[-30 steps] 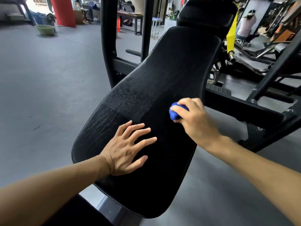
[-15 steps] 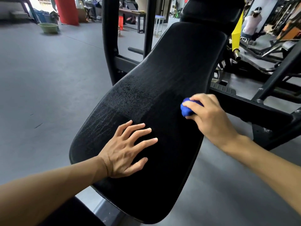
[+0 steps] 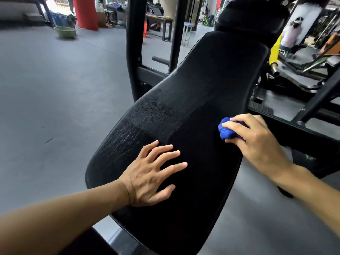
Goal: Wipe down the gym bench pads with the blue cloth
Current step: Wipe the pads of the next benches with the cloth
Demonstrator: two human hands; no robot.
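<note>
Grey gym floor (image 3: 55, 107) all round, with black machine frames behind. Long black bench pad (image 3: 202, 107) runs tilted up and away; a smaller pad (image 3: 252, 15) sits at its far end. Left hand (image 3: 147, 177) lies flat on the near half of the pad, fingers spread and straight. Right hand (image 3: 257, 140) at the pad's right edge, fingers curled round a bunched blue cloth (image 3: 225, 131), which touches the pad surface. Pale mottled patch on the pad's left side. Green basin (image 3: 64, 32) on the floor, far left. Red punch bag (image 3: 85, 11) beyond it.
</note>
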